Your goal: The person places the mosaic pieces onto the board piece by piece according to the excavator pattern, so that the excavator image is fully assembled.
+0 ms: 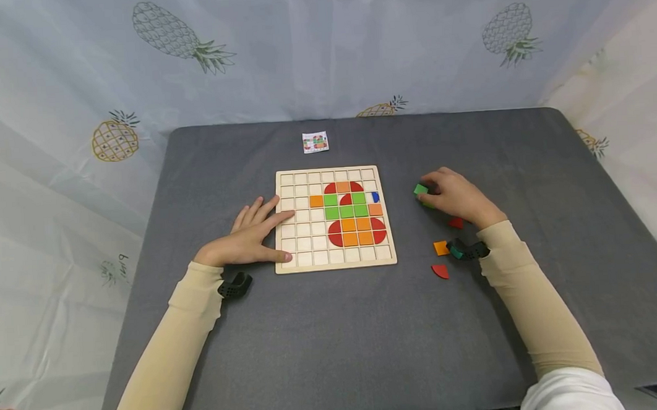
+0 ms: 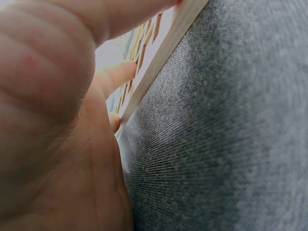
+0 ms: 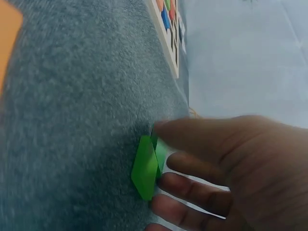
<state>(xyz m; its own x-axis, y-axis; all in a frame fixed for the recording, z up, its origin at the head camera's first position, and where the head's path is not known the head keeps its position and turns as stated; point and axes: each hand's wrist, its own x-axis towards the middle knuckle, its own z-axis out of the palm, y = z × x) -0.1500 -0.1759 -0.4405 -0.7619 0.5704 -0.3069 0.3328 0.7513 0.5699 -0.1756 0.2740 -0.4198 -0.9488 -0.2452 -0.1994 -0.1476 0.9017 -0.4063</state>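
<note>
A wooden grid board (image 1: pixel 304 243) lies on the table, partly filled with green, orange, red and blue tiles. Across its left edge my left hand (image 1: pixel 246 239) rests with fingers spread, thumb and fingertips on the frame and the nearest squares. In the left wrist view the board's pale side edge (image 2: pixel 166 48) runs along under the fingers. To the right of the board, my right hand (image 1: pixel 455 197) pinches a green square tile (image 1: pixel 420 189) between thumb and fingers. Close beneath it is another green tile (image 3: pixel 145 168), partly covered by the hand in the head view.
Near the right wrist lie an orange square tile (image 1: pixel 440 248), a red quarter-round tile (image 1: pixel 440 271) and another red tile (image 1: pixel 456 223). Behind the board is a small printed pattern card (image 1: pixel 315 142). A pineapple-print curtain (image 1: pixel 309 57) hangs behind the grey table (image 1: pixel 335 341).
</note>
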